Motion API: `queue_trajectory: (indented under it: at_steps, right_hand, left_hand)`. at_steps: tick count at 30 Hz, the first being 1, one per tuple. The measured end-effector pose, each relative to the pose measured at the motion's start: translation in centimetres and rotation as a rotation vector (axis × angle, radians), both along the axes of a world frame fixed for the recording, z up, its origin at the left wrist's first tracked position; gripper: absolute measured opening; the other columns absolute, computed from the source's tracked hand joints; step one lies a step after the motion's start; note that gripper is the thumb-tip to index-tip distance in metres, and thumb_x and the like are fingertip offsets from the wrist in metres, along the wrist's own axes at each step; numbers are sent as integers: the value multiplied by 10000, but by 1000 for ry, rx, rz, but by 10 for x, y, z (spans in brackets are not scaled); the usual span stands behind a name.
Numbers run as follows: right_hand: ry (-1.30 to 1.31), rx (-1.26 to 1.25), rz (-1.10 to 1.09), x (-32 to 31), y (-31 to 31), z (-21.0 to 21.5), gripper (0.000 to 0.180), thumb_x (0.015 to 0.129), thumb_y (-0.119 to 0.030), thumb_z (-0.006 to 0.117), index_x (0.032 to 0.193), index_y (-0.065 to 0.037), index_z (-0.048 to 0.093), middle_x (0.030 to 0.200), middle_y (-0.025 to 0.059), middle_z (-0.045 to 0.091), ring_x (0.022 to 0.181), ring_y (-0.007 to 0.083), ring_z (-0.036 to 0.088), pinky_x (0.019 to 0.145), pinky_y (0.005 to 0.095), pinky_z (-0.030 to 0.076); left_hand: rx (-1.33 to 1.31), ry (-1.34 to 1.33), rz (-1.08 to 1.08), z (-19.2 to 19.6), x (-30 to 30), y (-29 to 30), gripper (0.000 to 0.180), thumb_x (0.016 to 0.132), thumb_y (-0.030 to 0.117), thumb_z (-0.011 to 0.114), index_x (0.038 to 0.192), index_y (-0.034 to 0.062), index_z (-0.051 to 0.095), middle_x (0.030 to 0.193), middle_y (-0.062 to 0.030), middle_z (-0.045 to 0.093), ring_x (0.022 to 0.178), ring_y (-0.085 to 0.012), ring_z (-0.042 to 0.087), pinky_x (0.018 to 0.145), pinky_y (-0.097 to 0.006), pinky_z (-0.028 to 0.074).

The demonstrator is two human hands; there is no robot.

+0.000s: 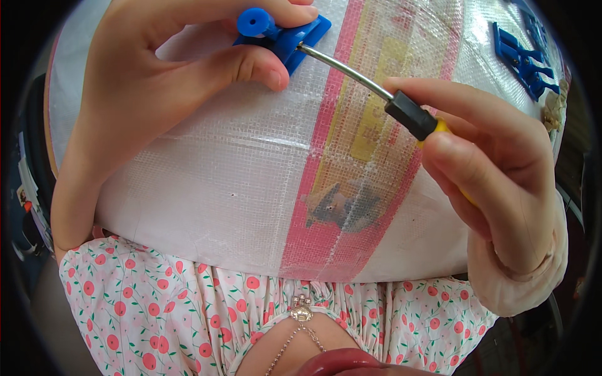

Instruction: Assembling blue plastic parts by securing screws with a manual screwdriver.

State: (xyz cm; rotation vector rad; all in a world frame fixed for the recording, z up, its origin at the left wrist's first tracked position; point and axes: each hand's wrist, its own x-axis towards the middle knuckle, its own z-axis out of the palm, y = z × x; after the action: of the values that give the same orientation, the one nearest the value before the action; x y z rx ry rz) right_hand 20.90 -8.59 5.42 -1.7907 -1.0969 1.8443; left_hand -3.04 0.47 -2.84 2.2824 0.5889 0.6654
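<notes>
At the upper left, my left hand [188,56] is closed round a blue plastic part [295,37] with a round knob-like end, its thumb and fingers steadying it against the covered table. My right hand [483,150] grips a screwdriver [411,116] with a black and yellow handle, mostly wrapped inside the fingers. The metal shaft slants up and left, and its tip meets a small hole or screw in the blue part. Fingers of the left hand partly hide that part's far side.
A white woven plastic sheet [207,200] with a pink and yellow printed band covers the table. Several similar blue plastic parts [523,59] lie at the far right. Beside them, near the table's right edge, is a small tan lump [553,113].
</notes>
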Motion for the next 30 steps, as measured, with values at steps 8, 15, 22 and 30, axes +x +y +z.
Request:
queue_trajectory:
  at_steps: [8, 15, 22, 30]
  right_hand:
    - [198, -224, -80, 4, 8, -14, 394, 931, -220, 549, 1249, 12, 536, 712, 6, 555, 411, -19, 354, 359, 138, 221]
    - [157, -138, -97, -2, -11, -15, 360, 925, -220, 543, 1208, 0, 509, 725, 1, 503, 467, -15, 377, 392, 129, 224]
    - [46, 279, -136, -11, -15, -15, 166, 921, -174, 542, 1009, -60, 460, 807, 38, 538, 465, 49, 438, 422, 161, 319]
    - [229, 521, -33, -39, -1, -33, 97, 955, -92, 430, 1051, -82, 435, 1244, 286, 547, 799, 138, 644, 583, 196, 502]
  left_hand:
    - [-82, 6, -11, 0, -2, -1, 355, 685, 209, 833, 960, 15, 718, 936, -138, 660, 836, -179, 648, 726, -243, 527]
    - [-241, -165, -72, -15, -4, 5, 286, 777, 129, 756, 1021, -5, 691, 978, -151, 655, 897, -211, 655, 785, -283, 549]
    - [-196, -66, -127, -1, -9, 15, 202, 811, 50, 707, 1002, -13, 691, 980, -160, 658, 873, -208, 662, 773, -283, 554]
    - [-360, -204, -107, -23, -9, 12, 173, 800, 50, 719, 959, -14, 690, 982, -158, 662, 859, -202, 662, 762, -274, 556]
